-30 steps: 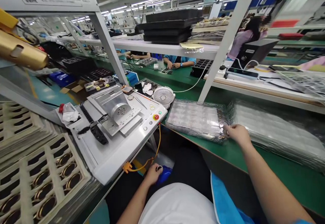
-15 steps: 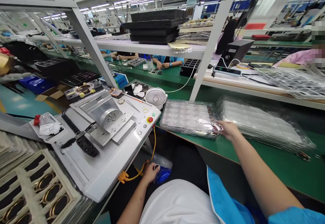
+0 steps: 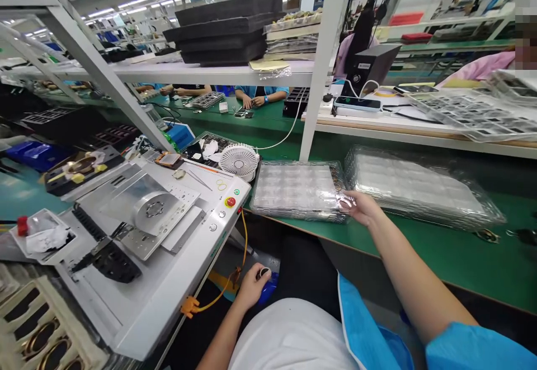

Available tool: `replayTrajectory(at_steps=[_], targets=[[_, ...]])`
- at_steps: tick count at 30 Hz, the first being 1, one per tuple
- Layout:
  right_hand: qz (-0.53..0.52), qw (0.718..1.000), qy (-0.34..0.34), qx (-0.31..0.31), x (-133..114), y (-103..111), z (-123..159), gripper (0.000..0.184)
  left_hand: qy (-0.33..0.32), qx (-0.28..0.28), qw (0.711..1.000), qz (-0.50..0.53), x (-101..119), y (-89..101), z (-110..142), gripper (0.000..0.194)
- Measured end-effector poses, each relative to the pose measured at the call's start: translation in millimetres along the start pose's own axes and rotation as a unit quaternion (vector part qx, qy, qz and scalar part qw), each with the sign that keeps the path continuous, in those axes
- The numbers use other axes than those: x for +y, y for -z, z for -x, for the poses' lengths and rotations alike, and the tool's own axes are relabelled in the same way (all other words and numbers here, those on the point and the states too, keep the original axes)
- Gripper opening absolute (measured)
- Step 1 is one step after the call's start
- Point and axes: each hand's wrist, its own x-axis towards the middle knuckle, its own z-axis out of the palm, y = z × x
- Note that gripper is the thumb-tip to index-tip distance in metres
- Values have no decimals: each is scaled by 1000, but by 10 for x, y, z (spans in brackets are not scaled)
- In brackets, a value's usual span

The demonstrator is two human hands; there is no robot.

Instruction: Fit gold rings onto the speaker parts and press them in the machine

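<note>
Clear plastic tray (image 3: 297,191) lies just left of the open right hand (image 3: 364,208), fingers touching its edge; a careless nudge could shift it along the green tabletop (image 3: 419,264). The low, curled left hand (image 3: 253,287) shows no clear grip.

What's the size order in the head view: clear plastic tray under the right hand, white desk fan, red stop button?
Largest to smallest: clear plastic tray, white desk fan, red stop button.
</note>
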Motion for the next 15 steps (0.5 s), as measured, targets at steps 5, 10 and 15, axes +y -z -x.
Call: replayTrajectory(at_steps=[5, 10, 15], targets=[[2, 1000, -1, -11, -3, 14, -22, 10, 20, -15, 1000, 0, -42, -81, -8, 44], [-8, 997, 66, -32, -77, -32, 75, 22, 45, -30, 999, 4, -114, -108, -18, 53], [11, 991, 134, -5, -452, 286, 140, 24, 66, -31, 997, 3, -167, -75, -78, 62]])
